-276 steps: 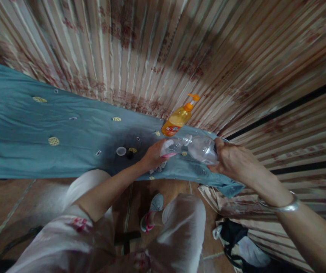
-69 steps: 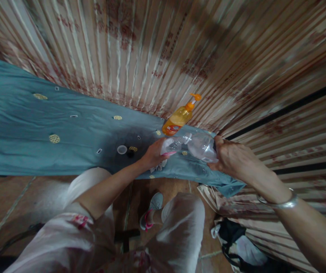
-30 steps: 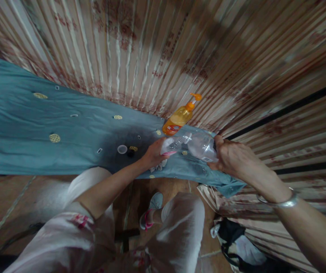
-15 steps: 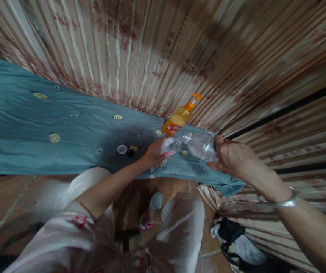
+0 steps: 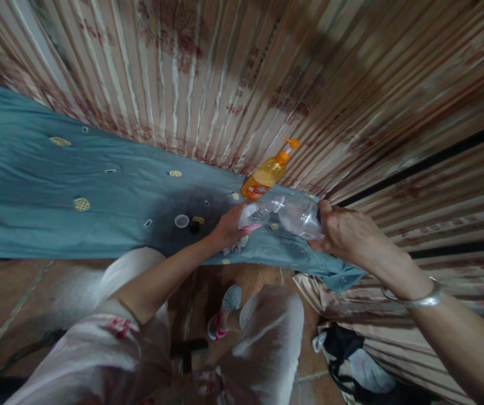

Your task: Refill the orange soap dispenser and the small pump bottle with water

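My left hand [image 5: 230, 226] is closed round a small clear bottle [image 5: 261, 212] with white and pink at its lower end. In my right hand [image 5: 343, 230] is a larger clear plastic bottle [image 5: 299, 216], gripped at its base and tilted so its neck points left. The two necks meet, or nearly so; I cannot tell if they touch. Just behind them stands an orange pump bottle [image 5: 263, 179] of amber liquid. A small round whitish lid [image 5: 181, 221] lies left of my left hand, with a small dark item [image 5: 194, 226] beside it.
A teal cloth [image 5: 111, 191] with pineapple prints covers the long narrow surface. Pleated curtains [image 5: 208, 84] hang behind and to the right, near dark bars [image 5: 431, 163]. Crumpled greyish fabric [image 5: 237, 246] lies under my left wrist. A black and white bag-like bundle [image 5: 360, 360] rests on the tiled floor.
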The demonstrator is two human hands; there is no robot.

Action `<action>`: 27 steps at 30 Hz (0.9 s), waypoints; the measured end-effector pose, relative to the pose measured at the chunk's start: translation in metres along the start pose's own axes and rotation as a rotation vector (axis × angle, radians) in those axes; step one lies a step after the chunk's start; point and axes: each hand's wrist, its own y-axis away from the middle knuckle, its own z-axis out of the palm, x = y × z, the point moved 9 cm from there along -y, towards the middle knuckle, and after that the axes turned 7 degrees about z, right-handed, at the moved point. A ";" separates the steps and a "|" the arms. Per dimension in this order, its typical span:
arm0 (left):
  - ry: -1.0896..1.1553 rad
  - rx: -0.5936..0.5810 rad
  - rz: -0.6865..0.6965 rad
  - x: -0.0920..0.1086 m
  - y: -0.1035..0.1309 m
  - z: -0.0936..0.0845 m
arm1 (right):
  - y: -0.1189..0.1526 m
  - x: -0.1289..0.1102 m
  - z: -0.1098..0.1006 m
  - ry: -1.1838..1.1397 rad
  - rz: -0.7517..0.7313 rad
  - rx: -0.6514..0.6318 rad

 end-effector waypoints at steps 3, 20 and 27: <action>-0.010 0.009 0.006 0.000 -0.001 0.000 | 0.000 0.000 0.000 0.008 0.005 -0.020; -0.007 0.009 0.035 -0.003 -0.002 0.002 | 0.002 -0.003 -0.005 0.000 0.030 -0.072; -0.001 0.004 0.039 -0.002 -0.001 0.002 | 0.001 -0.002 -0.004 -0.009 0.003 -0.017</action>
